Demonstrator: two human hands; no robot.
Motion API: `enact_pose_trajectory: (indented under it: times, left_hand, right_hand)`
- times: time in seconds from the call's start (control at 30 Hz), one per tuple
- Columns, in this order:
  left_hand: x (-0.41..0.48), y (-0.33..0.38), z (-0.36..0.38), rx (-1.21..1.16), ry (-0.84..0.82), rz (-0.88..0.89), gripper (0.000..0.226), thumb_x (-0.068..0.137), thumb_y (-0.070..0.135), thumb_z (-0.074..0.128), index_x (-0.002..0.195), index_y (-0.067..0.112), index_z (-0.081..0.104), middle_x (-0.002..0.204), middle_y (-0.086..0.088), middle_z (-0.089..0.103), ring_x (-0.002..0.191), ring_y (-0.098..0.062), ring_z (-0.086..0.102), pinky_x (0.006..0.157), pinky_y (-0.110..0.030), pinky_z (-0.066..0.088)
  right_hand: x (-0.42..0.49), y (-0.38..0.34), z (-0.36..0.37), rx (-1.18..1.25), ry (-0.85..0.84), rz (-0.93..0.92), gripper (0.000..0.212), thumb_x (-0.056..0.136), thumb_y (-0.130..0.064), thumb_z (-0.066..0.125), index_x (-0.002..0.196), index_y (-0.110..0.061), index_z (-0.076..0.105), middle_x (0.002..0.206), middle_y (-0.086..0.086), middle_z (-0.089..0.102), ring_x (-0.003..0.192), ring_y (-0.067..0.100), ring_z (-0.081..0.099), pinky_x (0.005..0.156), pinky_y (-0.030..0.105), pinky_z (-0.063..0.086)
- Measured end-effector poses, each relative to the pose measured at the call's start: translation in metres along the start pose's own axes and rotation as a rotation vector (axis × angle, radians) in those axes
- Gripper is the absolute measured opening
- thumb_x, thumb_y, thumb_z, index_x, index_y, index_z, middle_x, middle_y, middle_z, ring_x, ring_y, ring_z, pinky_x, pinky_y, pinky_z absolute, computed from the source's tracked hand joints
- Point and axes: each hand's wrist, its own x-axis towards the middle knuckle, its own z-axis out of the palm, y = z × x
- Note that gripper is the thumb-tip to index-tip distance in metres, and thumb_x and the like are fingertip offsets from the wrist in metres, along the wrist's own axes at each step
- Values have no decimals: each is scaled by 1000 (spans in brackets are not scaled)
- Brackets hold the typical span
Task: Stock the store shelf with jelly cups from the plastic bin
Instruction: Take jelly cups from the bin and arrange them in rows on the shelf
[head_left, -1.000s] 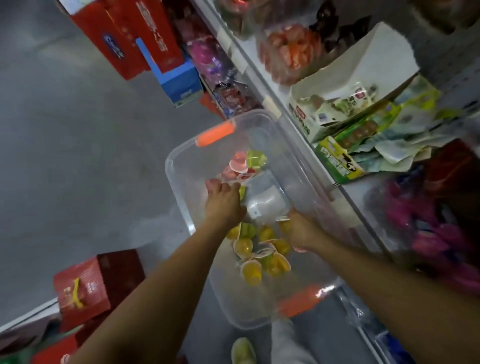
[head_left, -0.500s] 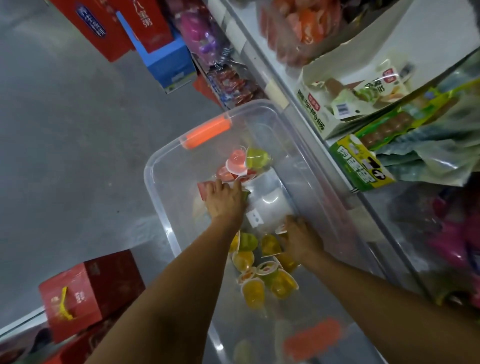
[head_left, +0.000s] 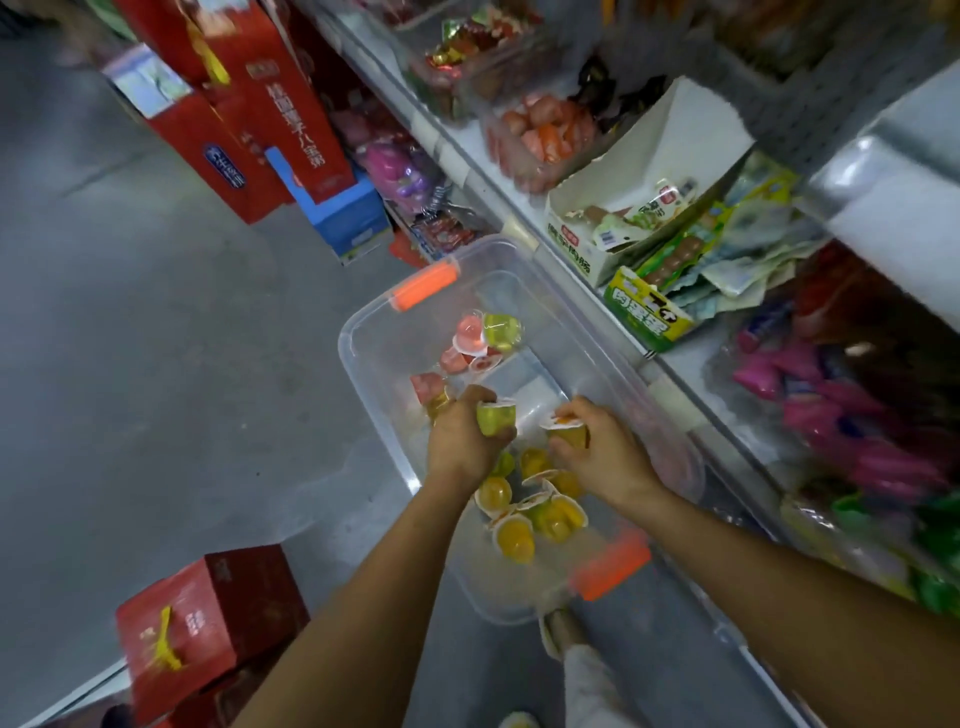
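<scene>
A clear plastic bin (head_left: 358, 343) with orange handles sits on the floor beside the store shelf (head_left: 524, 234). Inside lie several jelly cups: yellow and orange ones (head_left: 524, 514) near me, red and green ones (head_left: 480, 338) at the far end. My left hand (head_left: 462, 441) grips a green jelly cup (head_left: 496, 418) and more cups just above the bin. My right hand (head_left: 602, 452) holds an orange jelly cup (head_left: 569, 434) over the pile.
Red gift boxes (head_left: 244, 109) and a blue box (head_left: 343, 218) stand on the floor ahead; another red box (head_left: 208, 613) sits at lower left. The shelf holds snack cartons (head_left: 634, 208), candy tubs and pink packets (head_left: 857, 415). My shoe (head_left: 556, 631) is beside the bin.
Both hands have lifted out of the bin, each now holding jelly cups. The camera has tilted up, showing more of the shelf.
</scene>
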Motion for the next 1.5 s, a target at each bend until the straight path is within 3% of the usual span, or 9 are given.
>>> enact_pose_trajectory:
  times: [0.4, 0.57, 0.7, 0.83, 0.97, 1.03, 1.2, 1.37, 1.5]
  left_hand:
    - [-202, 72, -61, -142, -8, 323, 36, 77, 17, 80, 106, 26, 60, 93, 3, 69, 76, -13, 70, 72, -33, 58]
    - [-270, 117, -67, -121, -11, 466, 34, 77, 18, 80, 105, 28, 62, 85, 17, 61, 66, 4, 61, 55, -8, 45]
    - [-321, 152, -63, -132, -74, 575, 34, 79, 16, 79, 106, 24, 62, 78, 12, 60, 53, 1, 57, 46, -13, 40]
    - [-376, 196, -47, -108, -73, 679, 35, 76, 21, 82, 106, 27, 64, 76, 6, 62, 64, -17, 64, 58, -21, 48]
    - [-446, 243, -16, -105, -90, 822, 35, 75, 22, 83, 106, 26, 66, 62, 12, 57, 50, 1, 50, 49, -9, 39]
    - [-487, 265, 6, -126, -106, 893, 37, 74, 21, 84, 107, 24, 68, 67, 14, 61, 53, 5, 55, 56, -9, 45]
    - [-595, 311, 64, -135, -148, 1031, 43, 74, 30, 83, 114, 33, 66, 93, 9, 62, 65, 0, 57, 66, -21, 50]
    - [-691, 355, 105, -187, -156, 1117, 42, 74, 31, 83, 112, 37, 65, 92, 12, 64, 72, -4, 61, 70, -28, 55]
    - [-755, 393, 127, -230, -168, 1202, 41, 75, 31, 82, 113, 36, 66, 90, 12, 64, 73, -5, 60, 72, -27, 54]
  right_hand:
    - [-211, -43, -94, 224, 317, -165, 27, 78, -18, 75, 102, -26, 66, 91, -7, 68, 80, 13, 64, 77, 35, 54]
    - [-293, -49, -140, 239, 424, -180, 25, 80, -21, 76, 97, -36, 64, 75, -13, 65, 64, 9, 63, 64, 30, 53]
    - [-362, -47, -180, 220, 512, -177, 24, 79, -29, 77, 98, -36, 64, 79, -12, 68, 63, 13, 65, 60, 31, 54]
    - [-438, -25, -220, 177, 593, -148, 25, 80, -39, 74, 104, -36, 65, 86, -17, 63, 76, 7, 60, 70, 30, 52]
    - [-524, 9, -259, 159, 702, -135, 23, 80, -41, 72, 101, -34, 66, 82, -14, 63, 74, 5, 60, 69, 29, 52]
    - [-572, 27, -277, 146, 760, -140, 23, 80, -42, 72, 101, -33, 66, 88, -16, 63, 79, 4, 59, 71, 27, 51]
    - [-696, 73, -316, 116, 884, -114, 24, 80, -37, 74, 103, -34, 66, 90, -11, 64, 78, 7, 59, 69, 25, 51]
    - [-804, 114, -353, 99, 983, -133, 22, 80, -29, 75, 98, -34, 64, 86, -7, 66, 71, 4, 58, 61, 13, 46]
    - [-871, 140, -379, 99, 1050, -140, 23, 80, -26, 76, 102, -28, 68, 80, -3, 64, 69, 9, 57, 65, 20, 47]
